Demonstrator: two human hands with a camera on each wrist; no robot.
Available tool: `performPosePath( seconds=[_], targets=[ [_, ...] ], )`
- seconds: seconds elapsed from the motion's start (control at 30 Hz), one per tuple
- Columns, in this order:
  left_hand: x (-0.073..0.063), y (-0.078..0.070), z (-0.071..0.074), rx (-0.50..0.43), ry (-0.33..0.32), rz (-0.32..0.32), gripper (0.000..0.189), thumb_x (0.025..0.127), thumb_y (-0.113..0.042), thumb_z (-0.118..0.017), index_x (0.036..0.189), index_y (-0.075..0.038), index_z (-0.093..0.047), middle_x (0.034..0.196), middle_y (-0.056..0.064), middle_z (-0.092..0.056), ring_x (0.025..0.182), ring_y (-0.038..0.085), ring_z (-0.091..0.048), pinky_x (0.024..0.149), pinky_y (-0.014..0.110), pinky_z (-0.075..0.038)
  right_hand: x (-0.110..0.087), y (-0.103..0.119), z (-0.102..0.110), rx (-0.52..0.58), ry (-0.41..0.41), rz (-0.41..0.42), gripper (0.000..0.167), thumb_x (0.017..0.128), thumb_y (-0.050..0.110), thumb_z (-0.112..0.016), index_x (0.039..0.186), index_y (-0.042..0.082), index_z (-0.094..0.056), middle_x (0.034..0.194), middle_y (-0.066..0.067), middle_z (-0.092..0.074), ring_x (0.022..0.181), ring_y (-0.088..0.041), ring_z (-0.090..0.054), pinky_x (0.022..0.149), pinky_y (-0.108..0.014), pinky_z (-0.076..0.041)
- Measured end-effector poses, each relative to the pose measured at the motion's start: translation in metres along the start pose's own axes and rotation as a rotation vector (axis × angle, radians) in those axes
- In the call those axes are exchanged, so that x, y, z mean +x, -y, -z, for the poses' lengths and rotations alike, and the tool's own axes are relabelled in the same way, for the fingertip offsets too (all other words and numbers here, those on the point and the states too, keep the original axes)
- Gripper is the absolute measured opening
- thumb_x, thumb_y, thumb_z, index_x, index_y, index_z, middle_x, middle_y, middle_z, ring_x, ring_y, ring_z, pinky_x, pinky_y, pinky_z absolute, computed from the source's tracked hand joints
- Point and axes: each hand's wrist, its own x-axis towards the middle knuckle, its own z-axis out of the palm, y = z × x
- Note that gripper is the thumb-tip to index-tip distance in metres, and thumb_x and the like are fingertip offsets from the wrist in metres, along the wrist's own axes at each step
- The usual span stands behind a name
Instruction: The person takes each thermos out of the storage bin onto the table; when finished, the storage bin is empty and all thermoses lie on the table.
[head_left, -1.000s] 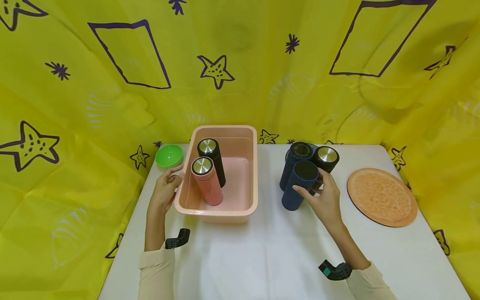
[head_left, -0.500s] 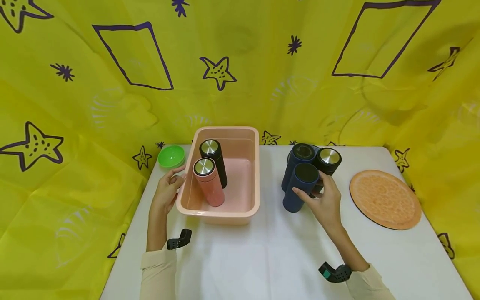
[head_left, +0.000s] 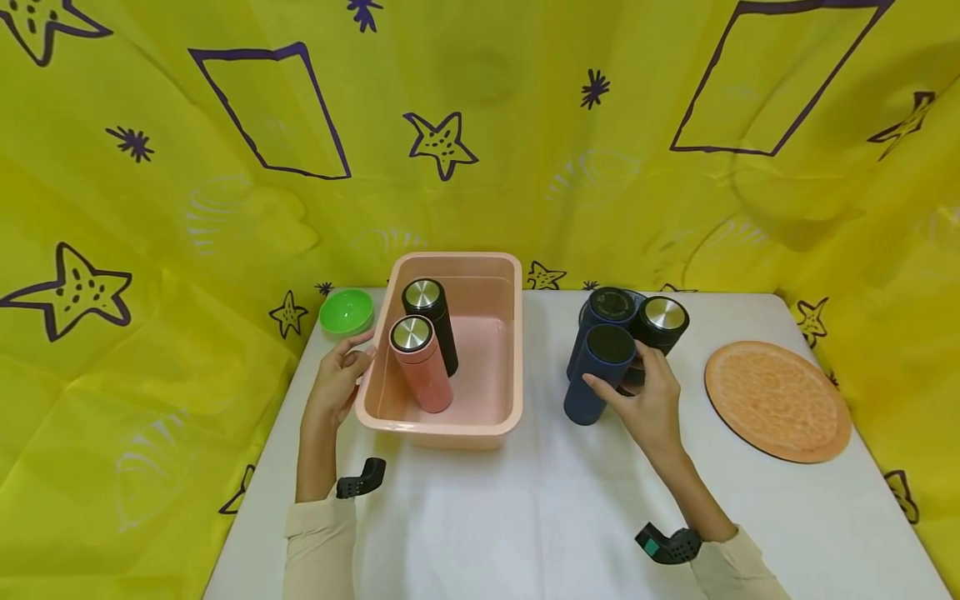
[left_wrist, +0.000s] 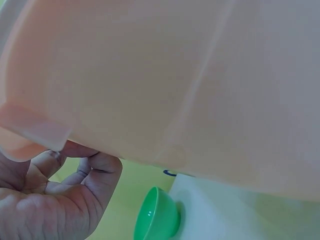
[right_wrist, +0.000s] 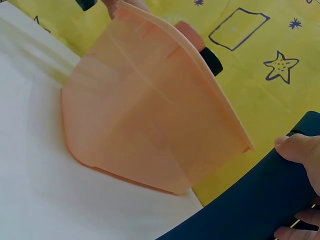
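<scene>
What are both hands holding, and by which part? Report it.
The right hand grips the nearer dark blue flask by the upper part of its body; the left hand holds the peach tub by its left rim.

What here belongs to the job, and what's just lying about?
Job, apparently:
tub, left hand at its rim
pink flask and black flask inside
front navy flask, held by right hand
rear navy flask
other black flask

Lying about, apparently:
green bowl
round tan board
</scene>
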Motion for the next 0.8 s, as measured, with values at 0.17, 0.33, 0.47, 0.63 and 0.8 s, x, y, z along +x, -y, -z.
performPosePath(
  seconds=[0.17, 0.33, 0.47, 0.63, 0.8],
  targets=[
    [0.0003, -0.0009, 0.0002, -0.011, 0.004, -0.017, 0.046, 0.101, -0.015, -0.052, 0.145, -0.006, -0.041, 0.096, -0.002, -0.058, 0.089, 0.009, -0.062, 0.078, 0.029, -0.057, 0.0007, 0.0027, 0.0027, 0.001, 0.031, -0.017, 0.076, 0.063, 0.007, -0.092, 0.129, -0.001, -0.055, 0.111, -0.017, -0.058, 0.094, 0.004, -0.051, 0.069, -0.004, -0.048],
    [-0.0007, -0.0014, -0.0002, -0.018, 0.005, -0.013, 0.046, 0.102, -0.014, -0.051, 0.145, -0.005, -0.041, 0.098, -0.003, -0.06, 0.091, 0.009, -0.063, 0.079, 0.029, -0.057, -0.0019, 0.0041, 0.0051, 0.0, 0.063, -0.037, 0.077, 0.064, 0.007, -0.091, 0.13, 0.0, -0.053, 0.111, -0.017, -0.057, 0.096, 0.003, -0.05, 0.071, -0.003, -0.048],
    [-0.001, -0.0009, -0.0006, -0.009, 0.003, -0.005, 0.046, 0.102, -0.014, -0.051, 0.146, -0.006, -0.041, 0.097, -0.002, -0.06, 0.091, 0.009, -0.063, 0.079, 0.029, -0.057, -0.0038, 0.0029, 0.0067, -0.002, 0.074, -0.05, 0.077, 0.064, 0.006, -0.091, 0.13, -0.001, -0.053, 0.111, -0.017, -0.057, 0.096, 0.003, -0.05, 0.071, -0.003, -0.048],
    [-0.0003, -0.0001, -0.0006, -0.002, 0.006, -0.018, 0.046, 0.102, -0.016, -0.051, 0.145, -0.006, -0.041, 0.099, -0.002, -0.059, 0.092, 0.01, -0.063, 0.08, 0.03, -0.057, -0.0025, 0.0026, 0.0086, -0.02, 0.087, -0.055, 0.076, 0.065, 0.008, -0.091, 0.131, 0.0, -0.053, 0.114, -0.016, -0.058, 0.098, 0.004, -0.049, 0.072, -0.003, -0.048],
    [-0.0011, -0.0008, -0.0005, 0.006, 0.004, -0.004, 0.046, 0.102, -0.016, -0.051, 0.146, -0.007, -0.041, 0.101, -0.001, -0.06, 0.094, 0.009, -0.063, 0.081, 0.029, -0.057, -0.0032, 0.0035, 0.0105, -0.03, 0.09, -0.059, 0.075, 0.065, 0.009, -0.091, 0.13, 0.0, -0.054, 0.114, -0.015, -0.058, 0.098, 0.004, -0.049, 0.072, -0.005, -0.049]
  ],
)
